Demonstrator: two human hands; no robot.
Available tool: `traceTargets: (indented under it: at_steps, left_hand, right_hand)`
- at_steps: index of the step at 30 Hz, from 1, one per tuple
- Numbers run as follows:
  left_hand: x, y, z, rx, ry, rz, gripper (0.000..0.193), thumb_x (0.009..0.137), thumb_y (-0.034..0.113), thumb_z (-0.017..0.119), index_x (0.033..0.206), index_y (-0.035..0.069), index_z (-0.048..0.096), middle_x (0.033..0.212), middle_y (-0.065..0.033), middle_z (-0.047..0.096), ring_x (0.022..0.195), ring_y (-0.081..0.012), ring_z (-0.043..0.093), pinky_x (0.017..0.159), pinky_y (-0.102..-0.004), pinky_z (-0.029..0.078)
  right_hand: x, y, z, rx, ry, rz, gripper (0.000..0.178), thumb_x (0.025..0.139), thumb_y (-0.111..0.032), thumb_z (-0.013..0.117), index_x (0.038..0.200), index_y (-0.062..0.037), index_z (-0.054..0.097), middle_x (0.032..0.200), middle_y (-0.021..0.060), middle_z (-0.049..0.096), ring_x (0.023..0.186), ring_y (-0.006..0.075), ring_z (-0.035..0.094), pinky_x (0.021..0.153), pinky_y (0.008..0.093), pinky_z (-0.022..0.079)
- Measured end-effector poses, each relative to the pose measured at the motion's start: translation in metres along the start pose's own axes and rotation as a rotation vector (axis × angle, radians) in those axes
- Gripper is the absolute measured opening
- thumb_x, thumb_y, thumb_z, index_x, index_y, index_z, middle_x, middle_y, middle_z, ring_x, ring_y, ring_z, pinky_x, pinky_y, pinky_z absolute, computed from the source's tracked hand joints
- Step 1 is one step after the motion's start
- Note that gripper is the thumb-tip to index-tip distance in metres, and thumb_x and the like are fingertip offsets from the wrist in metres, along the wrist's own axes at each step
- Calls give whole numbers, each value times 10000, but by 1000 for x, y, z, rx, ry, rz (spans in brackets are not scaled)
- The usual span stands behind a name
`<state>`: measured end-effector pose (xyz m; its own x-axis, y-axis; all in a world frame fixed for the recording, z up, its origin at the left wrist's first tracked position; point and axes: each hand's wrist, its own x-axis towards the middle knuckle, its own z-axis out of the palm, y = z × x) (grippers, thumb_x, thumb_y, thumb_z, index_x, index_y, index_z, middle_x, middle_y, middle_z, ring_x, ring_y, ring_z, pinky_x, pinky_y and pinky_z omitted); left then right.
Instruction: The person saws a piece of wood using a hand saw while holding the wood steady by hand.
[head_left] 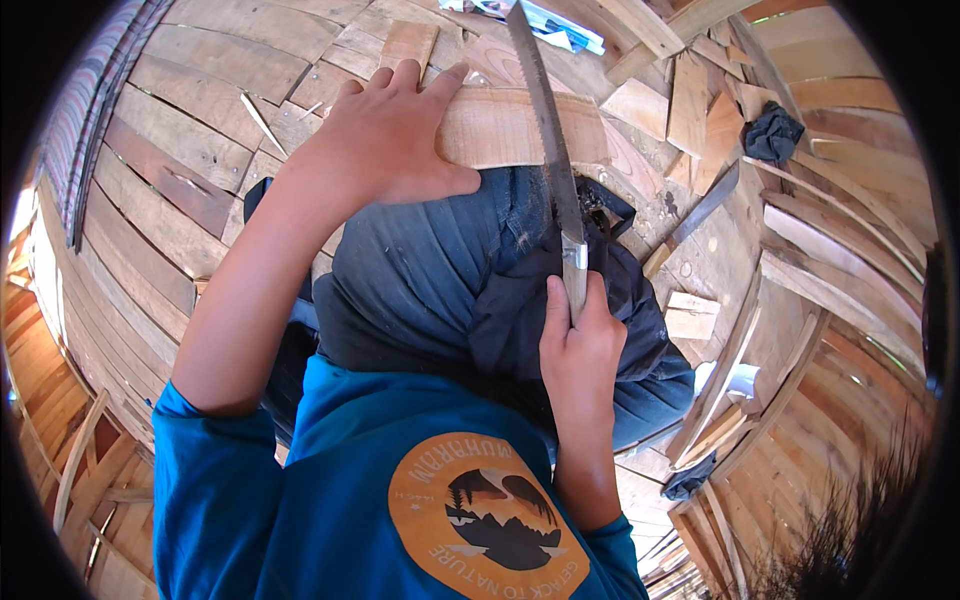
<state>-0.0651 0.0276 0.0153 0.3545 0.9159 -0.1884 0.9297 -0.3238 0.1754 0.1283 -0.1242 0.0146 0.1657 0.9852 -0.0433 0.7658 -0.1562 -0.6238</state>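
Note:
My left hand (395, 135) rests spread over the left end of a wooden board (500, 125). Its thumb lies along the near edge and its fingers reach past the far edge. My right hand (583, 345) is closed around the pale handle of a handsaw (545, 110). The long toothed blade points away from me and crosses over the board near its right end. Whether the teeth touch the wood, I cannot tell. The board lies just beyond my knees, and a dark cloth (520, 310) is bunched on my lap below the saw.
A large knife (700, 215) lies on the plank floor (165, 150) to the right. Offcuts (690, 110) and a small pale block (692, 315) are scattered there. Long curved strips (850, 265) and a black cloth (772, 132) lie farther right. Striped fabric (95, 110) hangs at left.

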Motion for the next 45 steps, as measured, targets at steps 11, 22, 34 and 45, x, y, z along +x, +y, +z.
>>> traceTargets:
  at_steps: [11, 22, 34, 45]
  left_hand:
    - [6, 2, -5, -71, -121, -36, 807, 703, 316, 659, 1395, 13, 376, 1238, -217, 519, 1241, -371, 479, 1067, -427, 377]
    - [8, 0, -6, -117, -140, -31, 820, 694, 312, 671, 1398, 20, 369, 1253, -220, 519, 1253, -379, 472, 1064, -420, 391]
    - [10, -1, -4, -103, -159, -39, 832, 694, 313, 672, 1408, 16, 364, 1282, -230, 512, 1255, -399, 472, 1065, -433, 399]
    - [10, -1, -7, -106, -169, -43, 857, 692, 321, 673, 1427, 14, 357, 1288, -232, 516, 1260, -399, 464, 1059, -427, 406]
  right_hand:
    - [-5, -1, -5, 37, -5, 38, 149, 966, -169, 594, 957, -23, 565, 624, 210, 596, 586, 399, 637, 477, 441, 463]
    - [-7, -1, -5, 11, -4, 42, 148, 963, -161, 598, 962, -15, 569, 619, 211, 592, 575, 387, 641, 470, 426, 464]
    - [-10, -1, -6, 37, 13, 32, 150, 960, -149, 605, 976, -5, 571, 618, 209, 589, 575, 380, 648, 471, 403, 467]
    - [-11, 0, -5, 3, 32, 36, 153, 958, -147, 608, 973, 0, 566, 611, 212, 575, 571, 385, 639, 468, 402, 457]
